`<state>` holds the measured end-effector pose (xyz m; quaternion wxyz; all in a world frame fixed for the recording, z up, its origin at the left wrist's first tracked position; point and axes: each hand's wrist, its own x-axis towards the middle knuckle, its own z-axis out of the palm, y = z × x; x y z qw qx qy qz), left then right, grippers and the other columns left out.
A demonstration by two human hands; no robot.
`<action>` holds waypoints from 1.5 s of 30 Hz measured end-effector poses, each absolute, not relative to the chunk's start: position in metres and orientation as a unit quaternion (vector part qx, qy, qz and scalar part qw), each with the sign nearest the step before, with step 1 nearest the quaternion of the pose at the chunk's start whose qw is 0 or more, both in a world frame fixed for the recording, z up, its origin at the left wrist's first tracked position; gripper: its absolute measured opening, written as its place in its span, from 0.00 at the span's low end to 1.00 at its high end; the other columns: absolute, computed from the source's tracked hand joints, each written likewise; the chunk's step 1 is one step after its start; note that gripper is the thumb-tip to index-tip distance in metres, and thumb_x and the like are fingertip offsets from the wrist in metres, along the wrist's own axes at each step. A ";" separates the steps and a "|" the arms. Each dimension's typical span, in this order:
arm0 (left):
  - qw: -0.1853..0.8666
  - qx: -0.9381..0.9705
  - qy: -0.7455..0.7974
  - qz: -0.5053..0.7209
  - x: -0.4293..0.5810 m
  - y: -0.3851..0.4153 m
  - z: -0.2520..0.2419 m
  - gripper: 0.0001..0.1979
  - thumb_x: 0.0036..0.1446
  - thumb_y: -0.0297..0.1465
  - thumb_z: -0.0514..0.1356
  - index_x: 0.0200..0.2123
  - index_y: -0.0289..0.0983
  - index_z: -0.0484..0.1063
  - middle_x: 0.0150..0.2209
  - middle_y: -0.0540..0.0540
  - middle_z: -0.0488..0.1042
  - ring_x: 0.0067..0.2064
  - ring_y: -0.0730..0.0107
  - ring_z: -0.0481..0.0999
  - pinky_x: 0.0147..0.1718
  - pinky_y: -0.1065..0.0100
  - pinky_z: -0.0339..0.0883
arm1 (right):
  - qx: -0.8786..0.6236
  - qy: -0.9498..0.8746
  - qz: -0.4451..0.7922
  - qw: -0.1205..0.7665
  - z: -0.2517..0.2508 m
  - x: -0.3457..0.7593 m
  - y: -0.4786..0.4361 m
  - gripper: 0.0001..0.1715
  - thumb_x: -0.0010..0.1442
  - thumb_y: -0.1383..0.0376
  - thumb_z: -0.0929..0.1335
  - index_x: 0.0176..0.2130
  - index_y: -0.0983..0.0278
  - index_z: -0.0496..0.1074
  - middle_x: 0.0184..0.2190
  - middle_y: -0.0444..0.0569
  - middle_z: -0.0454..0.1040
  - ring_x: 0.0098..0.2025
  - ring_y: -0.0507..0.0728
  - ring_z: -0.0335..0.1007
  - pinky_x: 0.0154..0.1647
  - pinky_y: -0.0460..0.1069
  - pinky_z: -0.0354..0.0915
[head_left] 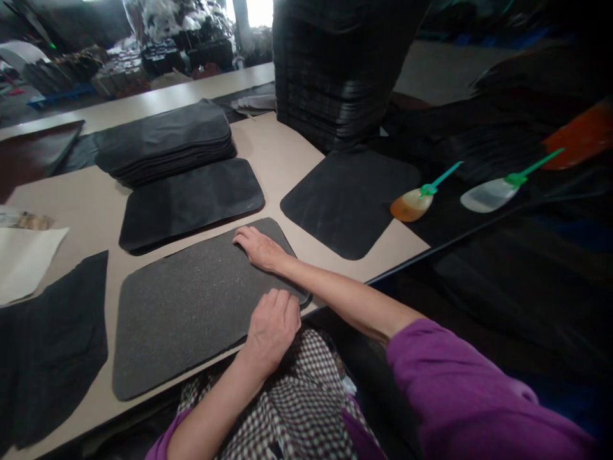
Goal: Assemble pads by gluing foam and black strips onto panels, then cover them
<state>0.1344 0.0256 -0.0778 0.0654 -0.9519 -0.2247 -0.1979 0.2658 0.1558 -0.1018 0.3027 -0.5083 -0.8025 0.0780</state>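
A dark grey, rounded rectangular mat (186, 313) with a speckled, foam-like surface lies on the table before me. My right hand (261, 249) rests on its far right part, palm down, fingers slightly bent and touching the surface. Close to the near edge, by the right corner, my left hand (275, 322) has its fingers curled in. Its fingertips are hidden, so I cannot tell what they hold. Just beyond the mat lies a black rounded panel (191, 201). Another black panel (349, 201) lies flat to the right.
Behind sits a stack of folded-looking black sheets (165, 140), with a tall black stack (330, 70) farther right. Two squeeze bottles with green nozzles, one amber (412, 206) and one clear (488, 196), lie at the right. Black material (57, 345) and cream paper (26, 262) are at left.
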 end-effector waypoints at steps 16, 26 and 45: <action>0.061 -0.960 -0.226 -0.156 0.114 -0.006 -0.089 0.16 0.64 0.25 0.58 0.55 0.30 0.71 0.49 0.39 0.75 0.51 0.56 0.72 0.49 0.53 0.66 | -0.490 -0.803 0.084 0.328 -0.091 0.272 0.152 0.14 0.66 0.78 0.65 0.49 0.67 0.72 0.56 0.55 0.67 0.59 0.59 0.62 0.62 0.56 0.63; -0.055 -0.953 -0.185 -0.232 0.082 -0.018 -0.076 0.16 0.64 0.23 0.54 0.54 0.33 0.73 0.51 0.39 0.79 0.54 0.55 0.76 0.56 0.53 0.68 | -0.581 -0.767 0.056 0.267 -0.090 0.231 0.042 0.18 0.73 0.69 0.62 0.61 0.68 0.66 0.65 0.60 0.61 0.70 0.62 0.48 0.70 0.61 0.53; 0.041 -0.908 -0.411 -0.067 0.018 0.106 -0.086 0.32 0.70 0.49 0.47 0.71 0.41 0.54 0.74 0.40 0.49 0.73 0.53 0.53 0.67 0.45 0.49 | -0.699 -0.705 -0.020 0.119 -0.100 0.251 -0.036 0.46 0.71 0.48 0.64 0.71 0.77 0.50 0.73 0.67 0.38 0.74 0.69 0.29 0.72 0.65 0.47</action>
